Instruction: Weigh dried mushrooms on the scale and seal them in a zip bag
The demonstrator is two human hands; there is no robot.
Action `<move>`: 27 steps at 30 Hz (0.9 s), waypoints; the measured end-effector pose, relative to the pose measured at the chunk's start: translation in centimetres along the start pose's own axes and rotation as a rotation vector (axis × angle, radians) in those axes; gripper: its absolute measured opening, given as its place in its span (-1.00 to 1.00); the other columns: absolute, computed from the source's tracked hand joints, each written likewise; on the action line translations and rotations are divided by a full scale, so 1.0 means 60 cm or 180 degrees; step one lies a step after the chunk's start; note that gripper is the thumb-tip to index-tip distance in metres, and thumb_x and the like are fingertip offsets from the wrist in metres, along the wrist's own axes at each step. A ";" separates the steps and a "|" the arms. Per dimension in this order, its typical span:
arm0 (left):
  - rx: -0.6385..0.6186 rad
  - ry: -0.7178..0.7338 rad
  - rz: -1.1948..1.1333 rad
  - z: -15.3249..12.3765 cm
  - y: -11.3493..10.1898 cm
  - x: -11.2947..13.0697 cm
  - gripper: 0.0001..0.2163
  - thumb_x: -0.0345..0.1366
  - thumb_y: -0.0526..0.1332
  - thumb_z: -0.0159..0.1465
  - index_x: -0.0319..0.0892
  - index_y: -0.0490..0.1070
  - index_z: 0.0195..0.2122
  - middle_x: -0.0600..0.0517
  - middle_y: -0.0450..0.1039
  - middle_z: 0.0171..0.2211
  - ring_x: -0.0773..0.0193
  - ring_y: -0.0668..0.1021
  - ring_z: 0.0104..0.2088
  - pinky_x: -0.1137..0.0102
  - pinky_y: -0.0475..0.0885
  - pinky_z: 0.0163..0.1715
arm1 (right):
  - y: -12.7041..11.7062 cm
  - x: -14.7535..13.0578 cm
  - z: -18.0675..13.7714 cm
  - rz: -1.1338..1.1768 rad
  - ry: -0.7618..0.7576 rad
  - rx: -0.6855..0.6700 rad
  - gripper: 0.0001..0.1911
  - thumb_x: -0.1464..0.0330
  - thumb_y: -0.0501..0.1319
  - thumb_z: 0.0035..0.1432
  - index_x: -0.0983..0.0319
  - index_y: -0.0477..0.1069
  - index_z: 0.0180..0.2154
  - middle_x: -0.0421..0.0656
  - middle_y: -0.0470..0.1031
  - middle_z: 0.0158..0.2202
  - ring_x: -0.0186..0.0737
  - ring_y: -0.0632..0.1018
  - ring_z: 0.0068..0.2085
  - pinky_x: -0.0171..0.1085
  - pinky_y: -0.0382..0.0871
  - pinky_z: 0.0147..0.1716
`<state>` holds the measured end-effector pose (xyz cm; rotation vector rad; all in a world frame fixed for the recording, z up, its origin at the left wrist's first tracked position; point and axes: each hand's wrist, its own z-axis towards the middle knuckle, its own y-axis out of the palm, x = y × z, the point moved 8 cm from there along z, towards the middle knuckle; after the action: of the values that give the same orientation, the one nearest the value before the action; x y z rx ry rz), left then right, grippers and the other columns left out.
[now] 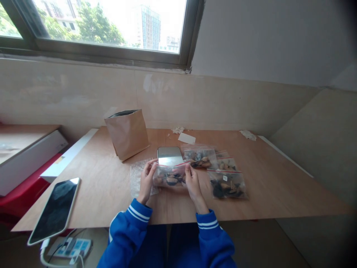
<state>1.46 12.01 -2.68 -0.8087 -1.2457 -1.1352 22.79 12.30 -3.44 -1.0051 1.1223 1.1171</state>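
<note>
Both my hands hold a small clear zip bag with a red seal strip and dark and tan pieces inside. My left hand pinches its left end and my right hand pinches its right end, just above the wooden table. Behind the bag lies a small scale with a shiny metal plate. An empty clear bag lies under my left hand.
Filled zip bags lie to the right and behind. A brown paper bag stands open at the back left. A tablet overhangs the table's left front edge. Paper scraps lie near the wall.
</note>
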 end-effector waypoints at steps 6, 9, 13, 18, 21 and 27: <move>-0.0155 -0.0403 -0.0453 0.002 0.004 -0.048 -0.68 -0.06 0.36 0.10 -0.22 0.53 -0.25 0.02 0.53 -0.40 0.37 0.49 -0.46 0.49 0.39 -0.45 | -0.025 0.034 -0.004 -0.0176 0.0040 0.0565 -0.36 -0.18 -0.02 0.18 0.24 0.44 -0.25 -0.04 0.58 -0.49 -0.13 0.51 -0.54 -0.21 0.40 -0.50; -0.0058 -0.0389 -0.0493 -0.001 0.002 -0.055 -0.68 -0.09 0.39 0.08 -0.22 0.49 -0.29 0.05 0.51 -0.46 0.43 0.44 -0.56 0.53 0.33 -0.56 | -0.038 0.033 -0.012 -0.0386 -0.0153 0.0823 -0.44 -0.11 0.01 0.22 0.25 0.42 -0.25 -0.14 0.51 -0.56 -0.18 0.47 -0.56 -0.26 0.35 -0.51; 0.0077 -0.0411 -0.0492 -0.002 -0.001 -0.060 -0.66 -0.05 0.37 0.09 -0.24 0.46 -0.31 0.09 0.46 -0.55 0.46 0.39 -0.65 0.56 0.25 -0.67 | -0.042 0.032 -0.023 -0.0633 -0.0355 0.0940 -0.50 -0.02 -0.01 0.28 0.25 0.44 -0.20 -0.19 0.44 -0.57 -0.20 0.48 -0.51 -0.27 0.37 -0.42; 0.0404 -0.0578 -0.0622 0.002 -0.020 -0.072 -0.58 0.06 0.34 0.07 -0.19 0.36 -0.27 0.18 0.38 -0.59 0.50 0.28 -0.79 0.58 0.05 -0.83 | -0.050 0.040 -0.025 -0.0671 -0.0352 0.1132 -0.50 -0.02 -0.01 0.28 0.26 0.44 -0.23 -0.14 0.49 -0.48 -0.22 0.47 -0.51 -0.29 0.36 -0.44; 0.0169 -0.0664 -0.0610 0.001 -0.015 -0.074 -0.57 0.08 0.29 0.12 -0.19 0.39 -0.19 0.11 0.44 -0.44 0.49 0.38 -0.71 0.57 0.21 -0.78 | -0.054 0.046 -0.022 -0.0567 -0.0375 0.1185 -0.50 -0.03 0.02 0.26 0.27 0.43 -0.24 -0.18 0.46 -0.53 -0.25 0.46 -0.55 -0.31 0.33 -0.49; -0.0305 -0.0358 -0.0238 -0.001 0.000 -0.057 -0.56 -0.01 0.31 0.13 -0.15 0.44 -0.04 0.10 0.36 -0.34 0.51 0.32 -0.63 0.55 0.25 -0.72 | -0.054 0.046 -0.022 -0.0404 -0.0500 0.1222 -0.49 -0.03 0.04 0.25 0.28 0.45 -0.25 -0.23 0.40 -0.61 -0.29 0.42 -0.58 -0.33 0.31 -0.51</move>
<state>1.66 12.69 -6.04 -0.9146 -1.3320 -1.2311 25.98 10.92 -6.23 -0.6660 1.0784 0.8229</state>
